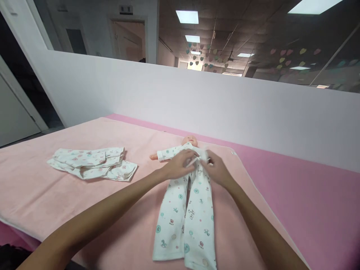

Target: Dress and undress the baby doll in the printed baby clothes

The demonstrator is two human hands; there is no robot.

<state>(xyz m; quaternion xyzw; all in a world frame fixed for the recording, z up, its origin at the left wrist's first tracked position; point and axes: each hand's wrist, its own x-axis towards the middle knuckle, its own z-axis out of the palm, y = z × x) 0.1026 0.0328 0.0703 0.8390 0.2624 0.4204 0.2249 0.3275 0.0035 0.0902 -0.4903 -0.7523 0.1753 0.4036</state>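
A baby doll (pixel 190 141) lies on its back, head away from me, in a white printed long-sleeved top (pixel 171 152). White printed trousers (pixel 197 225) with dots and little animals stretch from its middle towards me, legs spread flat. Over the doll's middle, my left hand (pixel 181 164) is closed in a pinch on a thin white cloth tie (pixel 192 162). Close beside it, my right hand (pixel 217 168) is also pinched on white cloth that looks like a tie, slightly blurred. Both hands and the cloth hide the doll's middle and its other arm.
A folded white printed baby garment (pixel 92 164) lies to the left on the pink blanket (pixel 84 210). The blanket covers a pink padded surface (pixel 303 187). Behind it stands a low white wall (pixel 197 101) with glass above. A door (pixel 17 105) is at far left.
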